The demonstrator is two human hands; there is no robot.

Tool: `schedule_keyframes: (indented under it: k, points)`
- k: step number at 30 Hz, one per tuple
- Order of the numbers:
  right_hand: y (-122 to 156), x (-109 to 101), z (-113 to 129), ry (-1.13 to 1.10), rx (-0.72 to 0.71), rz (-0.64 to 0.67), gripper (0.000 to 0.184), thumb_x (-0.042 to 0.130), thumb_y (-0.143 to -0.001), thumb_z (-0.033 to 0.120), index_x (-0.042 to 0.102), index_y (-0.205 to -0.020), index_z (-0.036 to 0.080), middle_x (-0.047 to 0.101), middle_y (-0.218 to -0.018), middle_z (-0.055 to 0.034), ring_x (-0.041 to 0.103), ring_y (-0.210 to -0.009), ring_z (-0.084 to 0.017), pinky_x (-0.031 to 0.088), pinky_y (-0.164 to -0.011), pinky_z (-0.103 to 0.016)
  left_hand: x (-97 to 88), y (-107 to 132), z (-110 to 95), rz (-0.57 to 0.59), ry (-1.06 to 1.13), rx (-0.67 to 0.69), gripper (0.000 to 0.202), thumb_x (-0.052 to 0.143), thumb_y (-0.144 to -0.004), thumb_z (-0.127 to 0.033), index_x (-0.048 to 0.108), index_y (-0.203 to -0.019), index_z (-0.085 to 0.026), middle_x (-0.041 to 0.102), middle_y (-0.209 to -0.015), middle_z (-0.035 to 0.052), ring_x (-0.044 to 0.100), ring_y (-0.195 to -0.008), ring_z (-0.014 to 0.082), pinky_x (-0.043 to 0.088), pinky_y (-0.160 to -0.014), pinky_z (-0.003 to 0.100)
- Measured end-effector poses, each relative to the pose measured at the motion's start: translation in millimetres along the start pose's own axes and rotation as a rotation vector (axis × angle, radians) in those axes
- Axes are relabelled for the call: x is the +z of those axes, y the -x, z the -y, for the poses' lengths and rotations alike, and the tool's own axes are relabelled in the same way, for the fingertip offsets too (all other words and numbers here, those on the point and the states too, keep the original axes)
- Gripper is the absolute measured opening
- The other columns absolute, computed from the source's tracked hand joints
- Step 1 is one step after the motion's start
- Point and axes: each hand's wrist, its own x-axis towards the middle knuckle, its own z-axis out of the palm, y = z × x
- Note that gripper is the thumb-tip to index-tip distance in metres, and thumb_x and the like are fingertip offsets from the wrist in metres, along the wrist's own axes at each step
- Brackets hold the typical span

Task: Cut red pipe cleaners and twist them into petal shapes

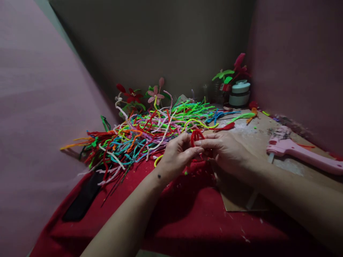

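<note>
My left hand (177, 154) and my right hand (225, 150) meet over the table's middle, fingers pinched together on a red pipe cleaner (196, 136) bent into small loops. The loops stick up between my fingertips. Just behind my hands lies a big tangled heap of pipe cleaners (150, 132) in several colours, spread from the left to the back.
A pink glue gun (300, 150) lies on brown cardboard (241, 194) at the right. Finished pipe-cleaner flowers (132, 95) stand at the back, and a round lidded jar (239, 93) is in the corner. A black flat object (83, 198) rests on the red cloth (187, 217).
</note>
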Motion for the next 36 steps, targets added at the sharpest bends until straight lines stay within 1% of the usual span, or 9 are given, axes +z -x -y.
schedule_keyframes:
  k: [1, 3, 9, 14, 17, 23, 27, 30, 36]
  points:
    - [0, 0, 0, 0.004, -0.004, 0.02, 0.011, 0.065, -0.063, 0.018, 0.058, -0.055, 0.015, 0.053, -0.051, 0.0015, 0.043, -0.045, -0.008, 0.03, -0.045, -0.023, -1.2, -1, -1, 0.056, 0.082, -0.071, 0.017, 0.062, -0.077, -0.028, 0.05, -0.078, -0.016, 0.057, -0.067, -0.0007, 0.054, -0.054, 0.01, 0.043, -0.044, 0.02]
    - [-1, -1, 0, 0.02, -0.013, 0.029, 0.016, 0.065, -0.064, 0.019, 0.056, -0.051, 0.016, 0.05, -0.048, 0.0021, 0.041, -0.043, -0.008, 0.028, -0.043, -0.023, -2.6, -2, -3, 0.068, 0.176, -0.123, 0.022, 0.065, -0.074, -0.029, 0.049, -0.076, -0.015, 0.058, -0.064, -0.0015, 0.056, -0.052, 0.0105, 0.045, -0.043, 0.02]
    - [-4, -5, -4, 0.037, -0.021, 0.002, 0.028, 0.068, -0.064, 0.026, 0.049, -0.047, 0.018, 0.038, -0.04, 0.0057, 0.034, -0.037, -0.006, 0.023, -0.038, -0.024, 0.2, -5, -2, -0.022, 0.263, -0.122, 0.03, 0.074, -0.064, -0.024, 0.047, -0.073, -0.015, 0.059, -0.065, -0.0033, 0.06, -0.057, 0.0104, 0.052, -0.052, 0.022]
    - [-5, -5, -5, -0.008, 0.008, 0.02, 0.02, 0.07, -0.065, 0.029, 0.054, -0.06, 0.017, 0.045, -0.047, 0.0059, 0.034, -0.038, -0.006, 0.024, -0.039, -0.022, 2.2, -5, 2, -0.028, 0.232, -0.132, 0.031, 0.07, -0.067, -0.025, 0.044, -0.081, -0.018, 0.059, -0.065, -0.0044, 0.059, -0.05, 0.0099, 0.046, -0.041, 0.019]
    - [-5, -3, -5, -0.026, 0.035, 0.033, 0.018, 0.069, -0.063, 0.027, 0.055, -0.06, 0.016, 0.05, -0.049, 0.0038, 0.039, -0.041, -0.007, 0.027, -0.041, -0.022, 3.4, -5, 4, 0.024, 0.217, -0.174, 0.034, 0.069, -0.068, -0.026, 0.043, -0.09, -0.02, 0.062, -0.068, -0.0037, 0.06, -0.049, 0.0115, 0.046, -0.04, 0.02]
    - [-6, -5, -3, -0.057, -0.027, -0.043, 0.025, 0.065, -0.062, 0.022, 0.045, -0.047, 0.017, 0.04, -0.04, 0.0053, 0.032, -0.036, -0.006, 0.023, -0.038, -0.023, 3.2, -4, 2, 0.147, 0.24, -0.238, 0.039, 0.069, -0.069, -0.025, 0.044, -0.098, -0.02, 0.058, -0.057, -0.0068, 0.057, -0.041, 0.0117, 0.047, -0.04, 0.022]
    - [-6, -7, -3, -0.033, -0.026, -0.071, 0.017, 0.065, -0.063, 0.022, 0.05, -0.057, 0.018, 0.044, -0.046, 0.0052, 0.036, -0.04, -0.007, 0.025, -0.041, -0.023, 0.8, -2, -4, 0.075, 0.205, -0.228, 0.025, 0.064, -0.074, -0.032, 0.05, -0.088, -0.017, 0.059, -0.06, -0.0037, 0.056, -0.041, 0.0103, 0.046, -0.038, 0.021]
    - [-6, -8, -5, 0.004, -0.063, -0.068, 0.02, 0.064, -0.064, 0.022, 0.048, -0.054, 0.018, 0.041, -0.045, 0.0061, 0.035, -0.04, -0.006, 0.025, -0.042, -0.023, -0.5, -2, -7, 0.015, 0.136, -0.249, 0.022, 0.059, -0.078, -0.037, 0.053, -0.08, -0.015, 0.057, -0.056, -0.0033, 0.05, -0.036, 0.0076, 0.04, -0.034, 0.018]
    - [-5, -5, -3, 0.019, -0.09, -0.088, 0.023, 0.064, -0.068, 0.027, 0.047, -0.056, 0.018, 0.043, -0.049, 0.0063, 0.037, -0.042, -0.007, 0.027, -0.042, -0.023, 0.6, -2, -9, -0.006, 0.047, -0.29, 0.017, 0.055, -0.08, -0.032, 0.056, -0.077, -0.015, 0.052, -0.05, -0.0049, 0.041, -0.032, 0.0047, 0.032, -0.031, 0.016]
